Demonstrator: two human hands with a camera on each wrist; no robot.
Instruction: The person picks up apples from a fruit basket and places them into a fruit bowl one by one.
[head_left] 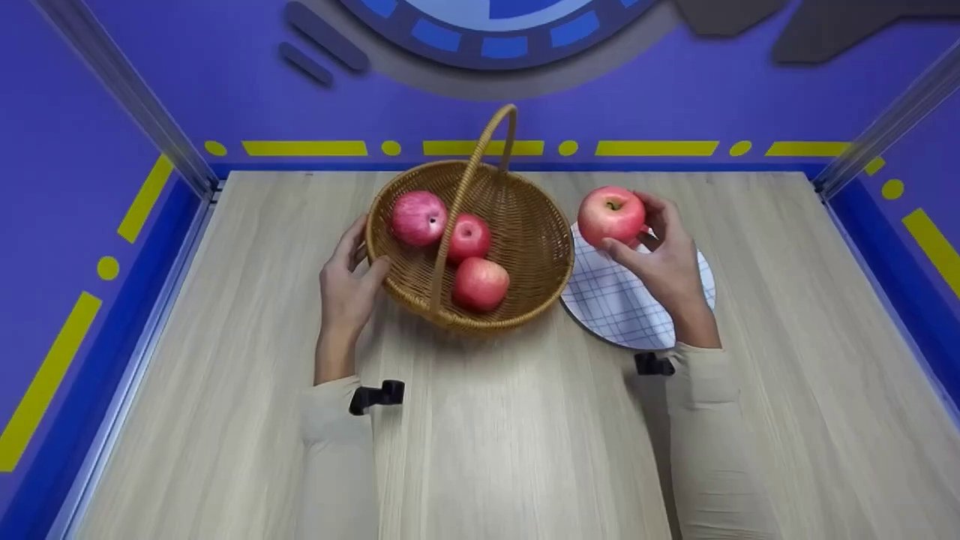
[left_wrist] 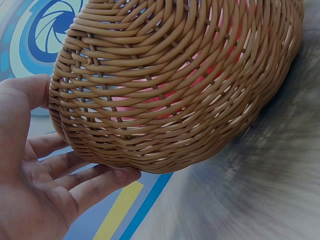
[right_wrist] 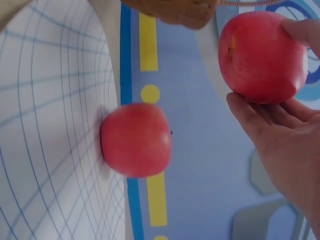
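Note:
A brown wicker basket (head_left: 532,247) with an arched handle stands at the back middle of the table in the head view. It holds a purplish-red apple (head_left: 418,218) and two red apples (head_left: 481,284). My left hand (head_left: 352,289) grips the basket's left side, thumb near the rim and fingers against the woven wall (left_wrist: 165,100). My right hand (head_left: 667,259) holds a red apple (head_left: 611,217) between thumb and fingers, raised above a round checked cloth surface (head_left: 622,300). Another apple (right_wrist: 136,140) sits on that surface in the right wrist view, mostly hidden in the head view.
The wooden tabletop (head_left: 495,435) stretches in front of the basket. Blue panels with yellow marks (head_left: 480,148) enclose the back and both sides. The checked surface lies close to the basket's right side.

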